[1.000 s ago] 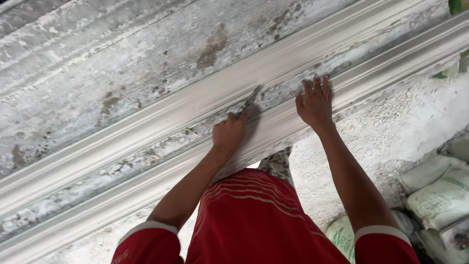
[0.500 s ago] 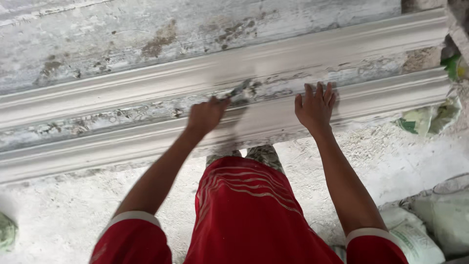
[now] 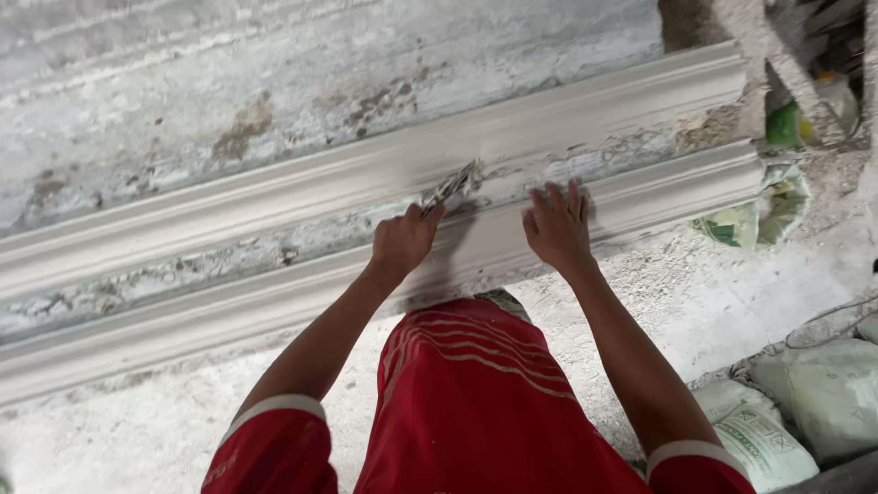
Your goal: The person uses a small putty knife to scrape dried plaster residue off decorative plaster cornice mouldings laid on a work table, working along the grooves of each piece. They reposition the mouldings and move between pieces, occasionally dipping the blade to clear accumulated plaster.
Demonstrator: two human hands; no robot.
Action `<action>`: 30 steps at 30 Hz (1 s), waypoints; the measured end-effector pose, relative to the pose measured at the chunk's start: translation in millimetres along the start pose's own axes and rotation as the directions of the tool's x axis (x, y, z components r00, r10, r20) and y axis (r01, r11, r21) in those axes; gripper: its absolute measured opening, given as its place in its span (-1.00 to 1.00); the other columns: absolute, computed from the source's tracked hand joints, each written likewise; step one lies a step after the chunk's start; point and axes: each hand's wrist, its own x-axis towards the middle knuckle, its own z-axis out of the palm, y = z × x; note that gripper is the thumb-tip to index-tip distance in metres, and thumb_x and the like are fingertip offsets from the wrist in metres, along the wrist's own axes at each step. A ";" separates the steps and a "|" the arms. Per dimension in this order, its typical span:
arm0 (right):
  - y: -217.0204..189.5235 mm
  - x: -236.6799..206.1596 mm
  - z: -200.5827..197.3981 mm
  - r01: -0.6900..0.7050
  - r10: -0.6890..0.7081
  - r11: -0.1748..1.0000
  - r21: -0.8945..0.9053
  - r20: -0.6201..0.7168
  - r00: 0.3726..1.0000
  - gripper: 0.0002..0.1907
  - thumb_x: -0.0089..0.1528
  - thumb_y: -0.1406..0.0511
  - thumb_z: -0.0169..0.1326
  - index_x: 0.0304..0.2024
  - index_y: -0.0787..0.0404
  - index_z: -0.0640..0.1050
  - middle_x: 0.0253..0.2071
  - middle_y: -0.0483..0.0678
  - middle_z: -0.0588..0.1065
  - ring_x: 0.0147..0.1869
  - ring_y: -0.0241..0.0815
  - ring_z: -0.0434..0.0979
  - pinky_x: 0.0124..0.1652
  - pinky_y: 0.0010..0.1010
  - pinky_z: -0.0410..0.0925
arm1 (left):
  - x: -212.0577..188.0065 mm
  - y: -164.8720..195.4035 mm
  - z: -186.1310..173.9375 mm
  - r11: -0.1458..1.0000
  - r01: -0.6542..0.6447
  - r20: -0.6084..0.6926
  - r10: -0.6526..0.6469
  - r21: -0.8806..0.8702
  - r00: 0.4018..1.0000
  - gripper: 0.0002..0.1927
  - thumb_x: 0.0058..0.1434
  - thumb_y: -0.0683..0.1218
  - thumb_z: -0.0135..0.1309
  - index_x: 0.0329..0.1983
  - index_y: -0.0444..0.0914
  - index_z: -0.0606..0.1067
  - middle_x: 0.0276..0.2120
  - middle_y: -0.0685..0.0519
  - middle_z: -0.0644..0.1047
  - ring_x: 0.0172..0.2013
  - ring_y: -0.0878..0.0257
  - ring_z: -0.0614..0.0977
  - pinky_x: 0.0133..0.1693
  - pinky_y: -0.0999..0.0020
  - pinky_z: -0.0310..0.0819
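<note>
While left hand [image 3: 402, 240] gripped scraper [image 3: 448, 189] in moulding [image 3: 274, 233] groove, right hand [image 3: 558, 229] lay open, flat on lower rail. Risk judged: blade slip gouging plaster edge.

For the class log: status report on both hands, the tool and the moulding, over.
Left hand grips scraper, blade on moulding. Right hand flat on moulding, fingers spread. Nothing between the hands.

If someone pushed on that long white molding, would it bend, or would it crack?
The long white molding looks like cast plaster, so it is probably stiff and heavy. Its crumbly, chipped middle channel suggests it could crack rather than bend. The right hand rests flat on it while the left hand works with a scraper.
</note>
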 end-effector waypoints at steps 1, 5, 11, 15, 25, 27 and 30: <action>4.0 -1.4 -2.7 0.006 -0.006 1.000 0.007 0.008 1.000 -0.49 0.37 0.08 -0.07 0.31 0.14 0.45 0.42 0.16 0.25 0.56 0.45 -0.06 0.39 0.40 -0.12 | -2.7 -4.6 -4.3 1.000 -0.012 0.012 0.011 0.010 1.000 -0.65 0.37 -0.09 -0.03 0.20 -0.06 0.52 -0.32 -0.12 0.58 -0.64 0.11 0.63 -0.71 0.19 0.49; 18.0 -5.3 -5.4 0.018 -0.018 1.000 0.016 0.035 0.999 -0.50 0.38 0.10 -0.08 0.32 0.14 0.43 0.42 0.15 0.26 0.58 0.41 -0.09 0.40 0.36 -0.12 | -18.0 -24.3 -20.5 0.991 -0.034 0.054 0.028 0.128 0.998 -0.66 0.40 -0.11 -0.04 0.22 -0.06 0.52 -0.37 -0.10 0.57 -0.64 0.20 0.61 -0.73 0.28 0.42; 36.0 0.0 -2.7 0.008 -0.008 1.000 0.028 0.013 1.000 -0.57 0.40 0.11 -0.06 0.23 0.15 0.50 0.39 0.17 0.31 0.60 0.33 -0.04 0.42 0.33 -0.08 | 21.6 16.6 11.0 0.967 -0.105 0.098 0.085 0.233 0.992 -0.61 0.40 -0.12 -0.07 0.29 -0.11 0.40 -0.17 -0.33 0.60 -0.75 0.32 0.57 -0.88 0.45 0.36; 51.2 5.8 -6.0 0.060 -0.060 0.998 -0.012 0.002 0.998 -0.61 0.40 0.14 -0.04 0.18 0.18 0.54 0.36 0.17 0.34 0.58 0.32 0.00 0.40 0.30 -0.04 | 66.3 69.4 47.8 0.993 -0.067 0.075 0.060 0.093 0.995 -0.56 0.39 -0.07 -0.07 0.34 -0.07 0.37 -0.18 -0.25 0.59 -0.60 0.23 0.61 -0.74 0.32 0.41; 154.7 8.3 -39.0 -0.008 0.013 0.997 0.078 -0.069 0.997 -0.62 0.40 0.15 0.00 0.16 0.19 0.57 0.36 0.16 0.36 0.57 0.33 0.03 0.40 0.23 -0.01 | 22.1 10.6 10.6 0.990 -0.027 0.066 0.018 0.141 0.998 -0.64 0.47 0.00 -0.13 0.29 0.01 0.48 -0.37 -0.17 0.58 -0.74 0.24 0.56 -0.79 0.30 0.41; 176.1 6.5 -44.1 -0.009 0.015 0.997 0.077 -0.074 0.997 -0.63 0.39 0.15 0.01 0.15 0.19 0.57 0.36 0.15 0.37 0.57 0.33 0.03 0.40 0.22 -0.01 | 40.6 43.2 25.2 0.991 -0.022 -0.036 0.027 0.134 0.999 -0.66 0.45 0.01 -0.11 0.24 0.04 0.49 -0.34 -0.14 0.58 -0.71 0.20 0.58 -0.75 0.27 0.43; 207.8 9.1 -51.9 0.004 0.003 0.997 0.079 -0.088 0.996 -0.63 0.41 0.15 0.01 0.16 0.19 0.57 0.36 0.14 0.37 0.57 0.32 0.03 0.42 0.21 0.00 | 97.9 113.3 61.4 0.999 0.023 -0.010 -0.023 0.047 1.000 -0.68 0.48 -0.01 -0.09 0.25 -0.06 0.50 -0.38 -0.11 0.56 -0.65 0.20 0.59 -0.71 0.28 0.46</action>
